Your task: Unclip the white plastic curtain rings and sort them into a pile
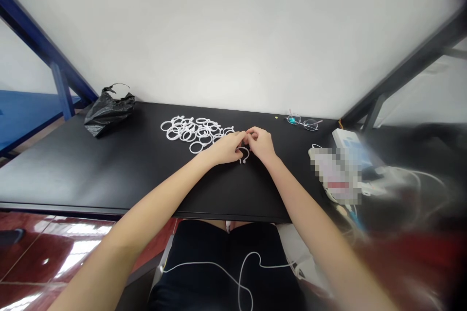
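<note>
Close together over the middle of the black table, my left hand [230, 147] and my right hand [260, 142] meet at the fingertips. Between them is a white curtain ring [248, 152], its gap facing me. My left thumb and fingers are closed on the ring's left side. The fingers of my right hand are pinched at its upper right; the exact contact there is partly hidden. Just left of my left hand lies a loose pile of similar white rings [196, 131], several with small round eyelets.
A crumpled black plastic bag [111, 109] sits at the table's back left. Eyeglasses [302, 121] lie near the wall. On the right are a blurred-out phone-like item [335, 175], a white box [345, 138] and cables. A white cable [204, 263] crosses my lap.
</note>
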Action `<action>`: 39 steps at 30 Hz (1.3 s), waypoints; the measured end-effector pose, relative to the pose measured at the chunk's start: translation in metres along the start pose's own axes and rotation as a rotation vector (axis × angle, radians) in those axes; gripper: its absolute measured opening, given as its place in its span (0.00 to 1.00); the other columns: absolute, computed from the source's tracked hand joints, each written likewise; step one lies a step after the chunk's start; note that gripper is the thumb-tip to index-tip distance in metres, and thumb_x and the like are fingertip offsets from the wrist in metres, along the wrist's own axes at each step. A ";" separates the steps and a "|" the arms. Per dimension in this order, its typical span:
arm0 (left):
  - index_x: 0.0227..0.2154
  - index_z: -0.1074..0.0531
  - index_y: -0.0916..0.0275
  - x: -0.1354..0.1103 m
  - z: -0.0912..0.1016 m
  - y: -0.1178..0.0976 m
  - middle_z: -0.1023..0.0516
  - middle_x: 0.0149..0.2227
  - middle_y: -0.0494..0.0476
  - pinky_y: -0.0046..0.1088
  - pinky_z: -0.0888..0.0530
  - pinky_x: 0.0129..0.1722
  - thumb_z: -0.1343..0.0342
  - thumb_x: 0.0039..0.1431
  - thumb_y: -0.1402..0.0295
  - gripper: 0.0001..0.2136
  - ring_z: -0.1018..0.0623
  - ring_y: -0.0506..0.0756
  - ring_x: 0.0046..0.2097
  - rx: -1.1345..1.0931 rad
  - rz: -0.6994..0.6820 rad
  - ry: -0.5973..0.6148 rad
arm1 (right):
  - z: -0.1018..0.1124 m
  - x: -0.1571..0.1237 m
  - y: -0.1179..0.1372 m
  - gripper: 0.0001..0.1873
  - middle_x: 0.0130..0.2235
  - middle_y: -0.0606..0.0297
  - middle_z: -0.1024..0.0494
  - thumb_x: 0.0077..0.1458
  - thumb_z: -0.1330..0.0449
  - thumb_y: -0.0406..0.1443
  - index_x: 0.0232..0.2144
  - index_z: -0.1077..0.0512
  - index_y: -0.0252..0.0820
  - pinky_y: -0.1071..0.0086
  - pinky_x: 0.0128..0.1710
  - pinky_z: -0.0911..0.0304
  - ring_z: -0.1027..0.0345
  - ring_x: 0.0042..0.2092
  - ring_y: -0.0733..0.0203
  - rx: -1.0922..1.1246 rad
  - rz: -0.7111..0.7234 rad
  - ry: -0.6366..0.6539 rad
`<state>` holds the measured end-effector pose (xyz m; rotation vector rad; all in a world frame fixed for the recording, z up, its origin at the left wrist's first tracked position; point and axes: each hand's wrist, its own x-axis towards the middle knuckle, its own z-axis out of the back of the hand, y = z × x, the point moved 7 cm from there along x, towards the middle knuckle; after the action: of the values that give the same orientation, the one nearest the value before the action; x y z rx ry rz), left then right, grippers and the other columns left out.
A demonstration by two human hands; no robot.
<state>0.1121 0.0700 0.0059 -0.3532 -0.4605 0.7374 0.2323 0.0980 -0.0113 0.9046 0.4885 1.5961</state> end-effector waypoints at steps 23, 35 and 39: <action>0.29 0.33 0.64 -0.004 0.014 0.059 0.28 0.27 0.49 0.18 0.38 0.16 0.50 0.37 0.80 0.12 0.35 0.43 0.19 -1.447 0.624 -0.524 | -0.004 -0.013 0.040 0.08 0.34 0.64 0.20 0.51 0.41 0.35 0.36 0.25 0.43 0.67 0.37 0.30 0.26 0.33 0.61 0.153 0.313 0.002; 0.31 0.33 0.63 -0.004 0.011 0.066 0.27 0.27 0.49 0.19 0.35 0.19 0.54 0.37 0.79 0.14 0.29 0.45 0.23 -1.437 0.651 -0.544 | -0.009 -0.022 0.050 0.16 0.37 0.63 0.21 0.51 0.37 0.42 0.42 0.27 0.45 0.68 0.31 0.29 0.28 0.30 0.63 0.303 0.257 -0.005; 0.32 0.32 0.63 -0.005 0.016 0.061 0.26 0.29 0.51 0.20 0.33 0.22 0.54 0.39 0.77 0.14 0.28 0.46 0.24 -1.289 0.641 -0.539 | -0.008 -0.023 0.049 0.09 0.35 0.64 0.21 0.52 0.38 0.41 0.35 0.26 0.45 0.68 0.30 0.29 0.28 0.31 0.62 0.263 0.248 -0.019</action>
<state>0.0665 0.1114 -0.0097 -1.5792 -1.3619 1.0853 0.1950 0.0662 0.0134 1.2159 0.6006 1.7711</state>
